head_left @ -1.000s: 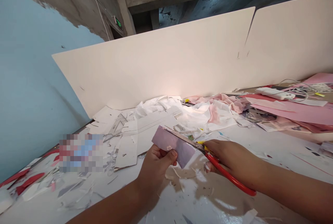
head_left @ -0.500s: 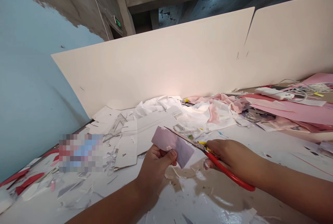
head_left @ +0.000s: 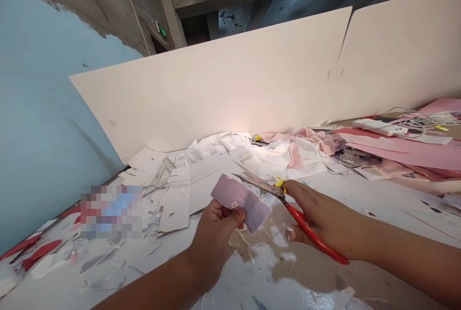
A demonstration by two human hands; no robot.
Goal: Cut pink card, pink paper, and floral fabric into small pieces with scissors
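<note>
A lilac paper strip (head_left: 239,203) with a small pink flower mark sits near the middle of the worktop, held up just off its surface. The left hand (head_left: 212,238) has a closed grip on the strip's lower left end, thumb on top and fingers beneath. The right hand (head_left: 320,219) has a closed grip on the red handles of a pair of scissors (head_left: 315,235), which run down toward the near side of the worktop. A yellow part shows by the pivot, just beyond the right hand's fingertips. The steel blades stand apart, pointing left, and lie along the strip's upper edge; I cannot tell whether the paper sits between them.

Beyond the hands, white card offcuts (head_left: 176,209) lie toward the far left corner, and crumpled white fabric (head_left: 273,163) and pink fabric (head_left: 309,141) lie along the far edge. Farther right are pink sheets (head_left: 406,152), a white power strip (head_left: 378,127) and tangled white cables (head_left: 432,118). Red scraps (head_left: 39,251) and paper shreds lie along the left edge, beside a pixelated patch (head_left: 111,211). A cream panel (head_left: 216,89) stands along the far edge, and a blue wall (head_left: 46,108) runs down the left side.
</note>
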